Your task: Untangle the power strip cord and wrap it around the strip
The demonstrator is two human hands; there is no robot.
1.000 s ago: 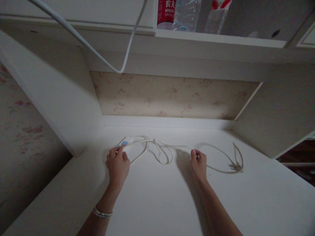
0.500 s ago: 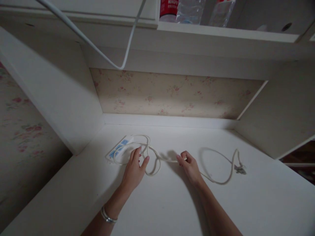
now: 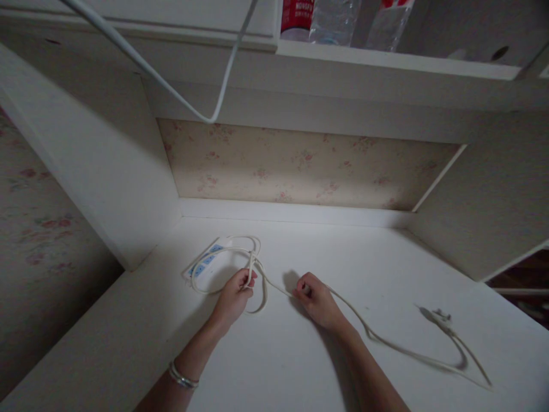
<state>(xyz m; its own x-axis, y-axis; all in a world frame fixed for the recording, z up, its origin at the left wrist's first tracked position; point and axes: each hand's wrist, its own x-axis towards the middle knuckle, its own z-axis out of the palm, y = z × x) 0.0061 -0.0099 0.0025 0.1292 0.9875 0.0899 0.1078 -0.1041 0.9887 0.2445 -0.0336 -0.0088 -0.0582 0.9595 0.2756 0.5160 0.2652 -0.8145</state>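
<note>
A white power strip point(image 3: 206, 260) with blue socket faces lies on the desk at left, partly crossed by loops of its own cream power cord point(image 3: 266, 297). Closed around one of those loops is my left hand point(image 3: 235, 294), just right of the strip. My right hand point(image 3: 315, 297) pinches the straight run of the cord, a short way to the right. From there the cord trails right, bends near the front, and curls back to its plug point(image 3: 441, 315), which looks slightly blurred. Part of the cord is hidden behind my fingers.
A white desk surface point(image 3: 283, 366) spreads beneath my hands, with white side panels point(image 3: 98, 143) and a flowered back wall point(image 3: 300, 166). Overhead, a shelf point(image 3: 386, 60) holds several bottles point(image 3: 334, 23). A bent white rod or cable point(image 3: 210, 119) hangs at upper left.
My left hand has closed on a cord loop. My right hand has shifted slightly left and toward me. The plug end has swung to the right and nearer, and the loops have tightened somewhat.
</note>
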